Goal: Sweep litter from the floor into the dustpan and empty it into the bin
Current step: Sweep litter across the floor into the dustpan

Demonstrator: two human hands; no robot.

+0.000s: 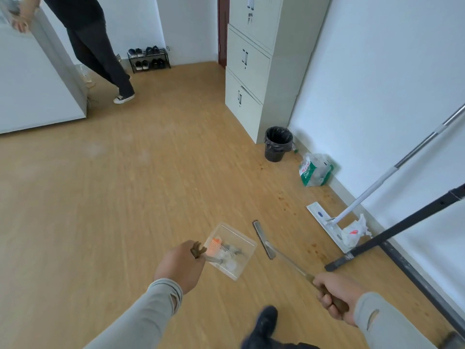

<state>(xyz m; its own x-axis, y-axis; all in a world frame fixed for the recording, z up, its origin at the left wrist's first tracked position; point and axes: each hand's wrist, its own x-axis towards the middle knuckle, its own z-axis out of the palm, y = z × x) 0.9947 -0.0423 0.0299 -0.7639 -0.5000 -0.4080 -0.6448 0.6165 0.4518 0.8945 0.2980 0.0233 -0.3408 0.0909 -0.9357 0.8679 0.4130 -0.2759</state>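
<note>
Head view shows both hands occupied. Left hand (180, 267) grips the brown handle of a clear dustpan (230, 250), fingers curled round it, holding the pan roughly level, most likely so its contents stay inside. Litter (221, 248), an orange piece plus grey and white scraps, lies in the pan. Right hand (333, 297) grips the brown handle of the broom (263, 239); its narrow head sits just beside the pan at 3 o'clock, low over the floor, whether touching it cannot be told.

Black-lined bin (278, 143) stands well apart at 1 o'clock from the pan, against the foot of a beige cabinet (254, 71). Judgement: sweeping is done or nearly done, and the remaining step is carrying the pan to the bin and tipping it.

Along the wall at 2 o'clock lie a green-and-white bag (315, 171) and a flat mop (327, 226) with a crumpled white bag (354, 233) beside its head; these narrow the path. A second person (100, 46) stands at 11 o'clock, clear of that path.
</note>
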